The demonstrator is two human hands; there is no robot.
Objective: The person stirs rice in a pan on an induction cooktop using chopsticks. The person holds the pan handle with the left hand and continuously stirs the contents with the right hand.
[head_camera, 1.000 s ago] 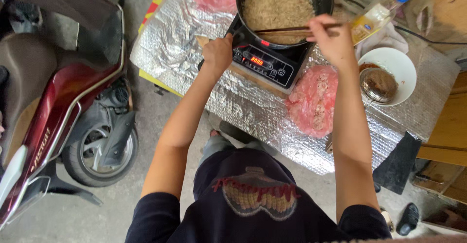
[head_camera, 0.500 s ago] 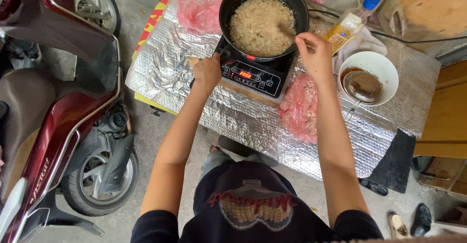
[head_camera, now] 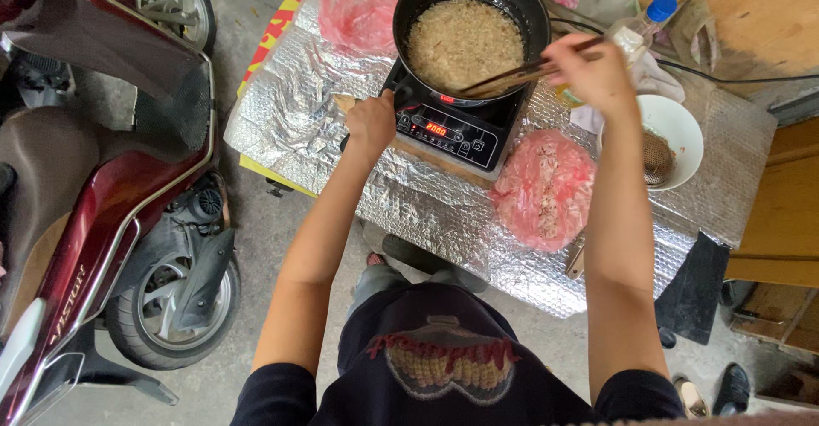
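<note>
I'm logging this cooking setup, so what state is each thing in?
Black pan: on the cooker, full of bubbling pale food.
Induction cooker: on, display lit.
Chopsticks: in the right hand, tips in the pan.
Left hand: gripping the pan handle.
Bottle: capped.
White bowl: holds a strainer.

Head camera, steeply downward, near

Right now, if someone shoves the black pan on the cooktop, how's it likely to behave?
The black pan probably slides easily: it sits on a smooth-looking cooktop. It looks fairly heavy, being full of frying food. The contents would likely slosh or spill over the rim. The left hand at the handle should steady it.
</note>
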